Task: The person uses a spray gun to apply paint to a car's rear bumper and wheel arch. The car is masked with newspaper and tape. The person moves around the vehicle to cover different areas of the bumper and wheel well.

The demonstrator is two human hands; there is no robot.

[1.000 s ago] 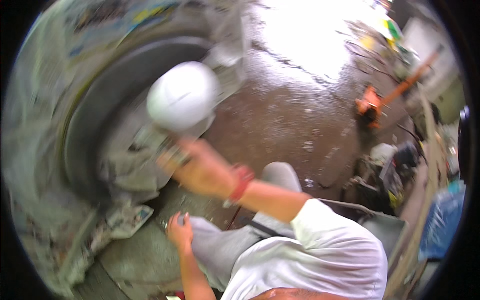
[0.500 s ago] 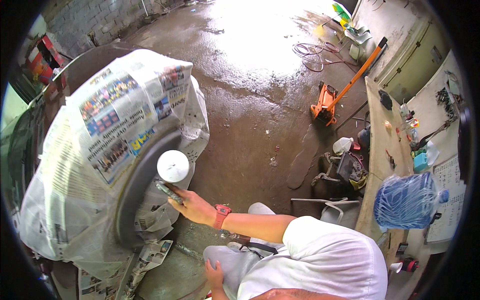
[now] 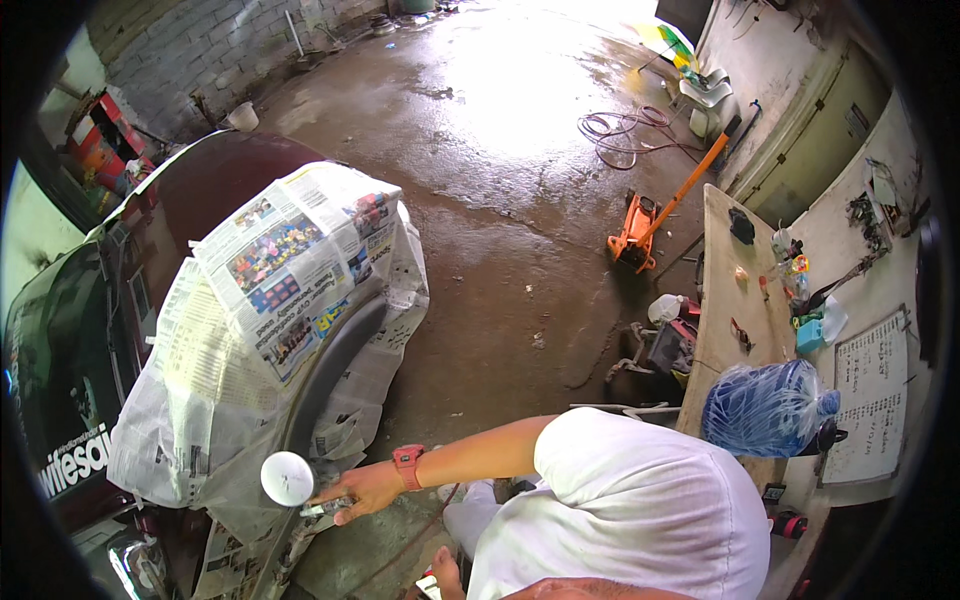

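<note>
My right hand point(image 3: 366, 490), with a red watch on its wrist, is wrapped round a spray gun point(image 3: 322, 508). A round white cup point(image 3: 287, 478) sits on top of the gun. The gun is beside the lower end of a bare dark-grey wheel-arch edge point(image 3: 312, 385). Newspaper sheets point(image 3: 215, 355) cover the car panel around that edge. My left hand point(image 3: 446, 572) is low by my leg at the bottom edge, its fingers partly visible and loosely extended. A small pale rectangular thing point(image 3: 429, 588) shows beside it; I cannot make out what it is.
The dark red car point(image 3: 235, 165) stands on the left. On the wet concrete floor point(image 3: 480, 260) are an orange floor jack point(image 3: 635, 235) and a coiled hose point(image 3: 625, 135). At right, a workbench point(image 3: 735, 290) holds a plastic-wrapped blue water jug point(image 3: 760, 408) and small items.
My right hand has carried the spray gun down and left along the wheel-arch edge. My left hand is lower than before. The whole view has shifted, showing more of the car.
</note>
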